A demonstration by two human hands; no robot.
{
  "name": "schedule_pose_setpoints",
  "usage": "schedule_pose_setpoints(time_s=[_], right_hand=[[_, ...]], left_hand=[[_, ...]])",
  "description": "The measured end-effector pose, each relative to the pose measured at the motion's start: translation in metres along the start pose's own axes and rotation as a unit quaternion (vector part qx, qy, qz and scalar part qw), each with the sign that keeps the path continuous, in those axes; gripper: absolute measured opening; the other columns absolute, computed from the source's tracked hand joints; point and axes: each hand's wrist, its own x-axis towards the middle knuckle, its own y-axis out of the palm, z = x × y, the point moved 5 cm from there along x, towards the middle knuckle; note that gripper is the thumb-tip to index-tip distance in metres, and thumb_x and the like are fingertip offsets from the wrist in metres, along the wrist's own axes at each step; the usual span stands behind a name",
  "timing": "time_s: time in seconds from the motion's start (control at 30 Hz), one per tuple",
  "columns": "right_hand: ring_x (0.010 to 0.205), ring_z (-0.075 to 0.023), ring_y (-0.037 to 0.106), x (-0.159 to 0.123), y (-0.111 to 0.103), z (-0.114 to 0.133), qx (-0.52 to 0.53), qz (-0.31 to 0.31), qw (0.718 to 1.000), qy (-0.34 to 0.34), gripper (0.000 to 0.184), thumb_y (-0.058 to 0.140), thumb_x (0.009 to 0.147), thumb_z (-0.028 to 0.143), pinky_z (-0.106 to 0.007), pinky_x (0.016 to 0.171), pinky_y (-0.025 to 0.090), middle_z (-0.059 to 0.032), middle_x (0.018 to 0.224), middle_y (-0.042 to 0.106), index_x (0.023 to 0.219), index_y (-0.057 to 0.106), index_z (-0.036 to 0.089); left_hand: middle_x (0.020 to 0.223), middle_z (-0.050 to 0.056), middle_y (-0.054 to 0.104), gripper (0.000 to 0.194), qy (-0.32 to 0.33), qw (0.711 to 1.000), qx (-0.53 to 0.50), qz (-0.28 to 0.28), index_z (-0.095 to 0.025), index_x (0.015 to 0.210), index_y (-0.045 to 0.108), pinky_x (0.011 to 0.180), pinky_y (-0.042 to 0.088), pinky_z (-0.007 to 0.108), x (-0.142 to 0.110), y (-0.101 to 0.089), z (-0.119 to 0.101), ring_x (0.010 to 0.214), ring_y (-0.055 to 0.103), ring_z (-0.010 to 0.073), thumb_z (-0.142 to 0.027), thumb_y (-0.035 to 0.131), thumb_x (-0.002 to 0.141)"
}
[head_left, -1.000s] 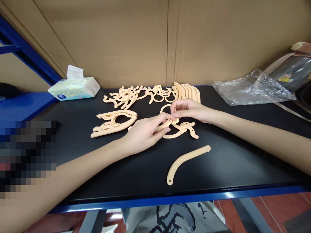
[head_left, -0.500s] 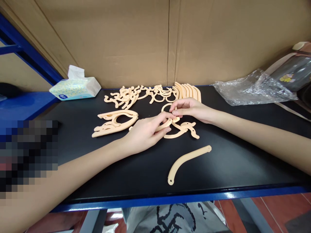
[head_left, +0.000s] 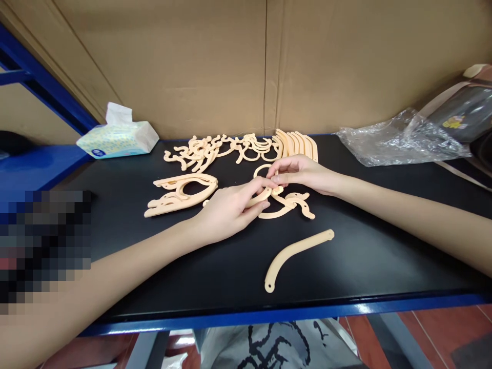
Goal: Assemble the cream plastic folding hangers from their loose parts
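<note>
My left hand (head_left: 226, 212) is closed around a beige curved hanger arm (head_left: 260, 197), whose holed end pokes out past the fingers. At that end, the fingertips of my right hand (head_left: 300, 171) pinch a small beige hanger part (head_left: 277, 190), mostly covered by the fingers. Just beneath both hands lie beige hanger hooks (head_left: 274, 214) with round curves. Nearer the table's front edge rests a loose hanger arm (head_left: 294, 249). A folded hanger (head_left: 165, 207) lies left of my left hand.
Along the back are a pile of small hanger pieces (head_left: 198, 151) and a row of several hanger arms (head_left: 294, 143). A tissue pack (head_left: 123, 141) stands at back left, a crumpled plastic bag (head_left: 400, 141) at back right. Cardboard (head_left: 192, 66) walls the black table's rear.
Both hands keep the same grip at nearly the same spot. The whole view has shifted very slightly; nothing on the table has visibly moved.
</note>
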Motion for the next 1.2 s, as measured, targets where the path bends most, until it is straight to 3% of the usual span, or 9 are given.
schedule_pose_setpoints(time_s=[0.13, 0.37, 0.53, 0.7, 0.93, 1.2], right_hand=[[0.075, -0.0098, 0.057, 0.0006, -0.0006, -0.0007, 0.000, 0.003, 1.000, -0.002, 0.016, 0.075, 0.078, 0.030, -0.023, 0.068, 0.043, 0.0015, 0.081, 0.065, 0.088, 0.070, 0.018], [0.068, -0.0079, 0.052, 0.0008, -0.0061, -0.0025, 0.012, -0.020, 1.000, -0.016, 0.017, 0.074, 0.080, 0.032, -0.023, 0.067, 0.042, 0.0034, 0.078, 0.062, 0.091, 0.070, 0.020], [0.067, -0.0087, 0.052, 0.0006, -0.0067, -0.0024, 0.012, -0.026, 1.000, -0.010, 0.019, 0.073, 0.080, 0.034, -0.024, 0.068, 0.042, 0.0028, 0.076, 0.062, 0.092, 0.070, 0.020], [0.070, -0.0092, 0.054, 0.0000, -0.0050, -0.0023, 0.012, -0.020, 1.000, -0.005, 0.018, 0.073, 0.081, 0.033, -0.024, 0.068, 0.042, 0.0025, 0.078, 0.062, 0.093, 0.069, 0.020], [0.074, -0.0096, 0.057, 0.0004, -0.0024, -0.0021, 0.004, -0.007, 1.000, -0.001, 0.019, 0.074, 0.079, 0.034, -0.023, 0.069, 0.043, 0.0015, 0.082, 0.065, 0.092, 0.071, 0.020], [0.075, -0.0113, 0.058, 0.0007, -0.0031, -0.0025, 0.003, -0.025, 1.000, 0.011, 0.023, 0.076, 0.076, 0.034, -0.025, 0.069, 0.045, -0.0002, 0.084, 0.067, 0.094, 0.072, 0.019]], left_hand=[[0.078, -0.006, 0.057, 0.028, -0.002, 1.000, -0.003, 0.001, -0.024, 0.124, 0.049, 0.058, 0.034, 0.020, 0.0001, 0.0000, 0.0005, 0.052, 0.044, 0.0082, -0.028, 0.049, 0.096], [0.068, -0.008, 0.045, 0.035, -0.009, 1.000, -0.008, 0.003, -0.024, 0.131, 0.045, 0.056, 0.032, 0.019, -0.0002, 0.0005, 0.0004, 0.050, 0.041, 0.0083, -0.027, 0.048, 0.096], [0.076, -0.007, 0.053, 0.037, -0.009, 1.000, -0.006, 0.002, -0.024, 0.132, 0.044, 0.057, 0.034, 0.020, -0.0002, 0.0006, 0.0009, 0.053, 0.043, 0.0082, -0.028, 0.048, 0.096], [0.072, -0.007, 0.053, 0.035, -0.006, 1.000, 0.005, 0.009, -0.025, 0.132, 0.045, 0.057, 0.035, 0.020, -0.0005, -0.0002, 0.0003, 0.053, 0.046, 0.0092, -0.029, 0.047, 0.097], [0.097, -0.003, 0.067, 0.033, -0.001, 1.000, 0.018, 0.010, -0.026, 0.131, 0.044, 0.062, 0.040, 0.020, -0.0008, 0.0009, 0.0005, 0.062, 0.056, 0.0096, -0.030, 0.046, 0.098], [0.103, -0.003, 0.067, 0.033, -0.003, 1.000, 0.008, 0.009, -0.026, 0.130, 0.046, 0.063, 0.039, 0.020, 0.0000, 0.0008, 0.0017, 0.060, 0.054, 0.0088, -0.030, 0.047, 0.097]])
